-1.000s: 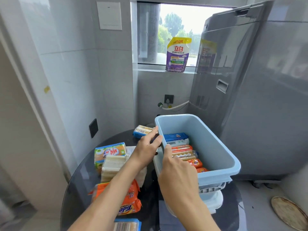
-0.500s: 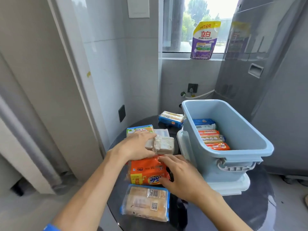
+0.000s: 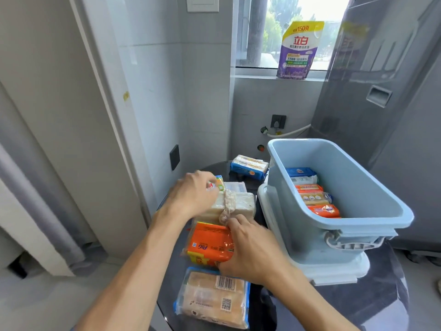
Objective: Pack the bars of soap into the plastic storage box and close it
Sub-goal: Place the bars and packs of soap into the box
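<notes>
My left hand (image 3: 193,194) and right hand (image 3: 250,249) clasp the clear-wrapped pale soap bundle (image 3: 235,204) from opposite ends, steadying it atop the orange pack (image 3: 210,244), just left of the half-filled blue storage box (image 3: 391,206).

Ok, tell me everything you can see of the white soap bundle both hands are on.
The white soap bundle is a stack of pale bars in clear film, gathered into a crinkled seam across its middle. It lies flat on other packs, above the orange soap pack. The left hand holds its left end; the right hand pinches the seam's near end.
</notes>
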Demonstrator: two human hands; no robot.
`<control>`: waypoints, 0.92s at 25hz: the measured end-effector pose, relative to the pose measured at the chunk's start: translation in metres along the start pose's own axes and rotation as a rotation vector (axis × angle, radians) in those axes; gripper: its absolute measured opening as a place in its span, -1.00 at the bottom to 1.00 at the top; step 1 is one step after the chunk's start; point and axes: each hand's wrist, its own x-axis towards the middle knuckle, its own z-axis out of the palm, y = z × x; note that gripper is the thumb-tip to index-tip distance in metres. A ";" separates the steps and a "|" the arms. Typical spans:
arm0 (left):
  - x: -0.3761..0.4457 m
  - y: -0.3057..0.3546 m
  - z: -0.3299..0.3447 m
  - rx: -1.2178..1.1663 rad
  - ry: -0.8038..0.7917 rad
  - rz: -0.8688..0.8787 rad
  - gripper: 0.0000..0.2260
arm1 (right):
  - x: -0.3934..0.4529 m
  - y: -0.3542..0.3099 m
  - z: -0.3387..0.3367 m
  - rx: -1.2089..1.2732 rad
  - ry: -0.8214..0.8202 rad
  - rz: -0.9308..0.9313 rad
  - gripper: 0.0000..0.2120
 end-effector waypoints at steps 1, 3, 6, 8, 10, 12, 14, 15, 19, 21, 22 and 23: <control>0.004 0.002 -0.005 -0.094 0.157 -0.076 -0.75 | -0.004 -0.003 -0.009 0.038 0.041 0.014 -0.35; 0.012 0.003 -0.020 -0.383 0.407 -0.197 -0.83 | -0.010 -0.010 -0.032 0.093 0.156 0.027 -0.46; 0.018 0.010 -0.034 -1.000 0.506 -0.258 -0.88 | -0.017 -0.011 -0.078 0.347 0.291 0.104 -0.43; 0.019 0.020 -0.034 -1.231 0.474 -0.312 -0.87 | -0.016 0.004 -0.110 0.658 0.325 0.205 -0.43; 0.020 0.034 -0.027 -1.314 0.396 -0.332 -0.85 | -0.012 0.031 -0.138 0.951 0.353 0.303 -0.43; 0.021 0.053 -0.013 -1.192 0.290 -0.238 -0.83 | -0.004 0.061 -0.159 1.044 0.408 0.405 -0.40; 0.019 0.078 0.006 -0.989 0.110 -0.052 -0.85 | 0.015 0.097 -0.170 1.033 0.451 0.512 -0.39; 0.018 0.091 0.018 -0.900 0.001 0.036 -0.85 | 0.026 0.116 -0.173 1.014 0.458 0.569 -0.40; 0.017 0.116 0.054 -0.750 -0.161 0.130 -0.45 | 0.061 0.181 -0.163 0.924 0.394 0.757 -0.43; 0.020 0.118 0.064 -0.687 -0.100 0.151 -0.41 | 0.076 0.198 -0.154 0.915 0.314 0.804 -0.47; 0.020 0.119 0.067 -0.706 -0.083 0.154 -0.43 | 0.083 0.202 -0.150 0.933 0.264 0.809 -0.50; 0.021 0.120 0.069 -0.735 -0.074 0.149 -0.45 | 0.091 0.205 -0.145 0.963 0.223 0.808 -0.52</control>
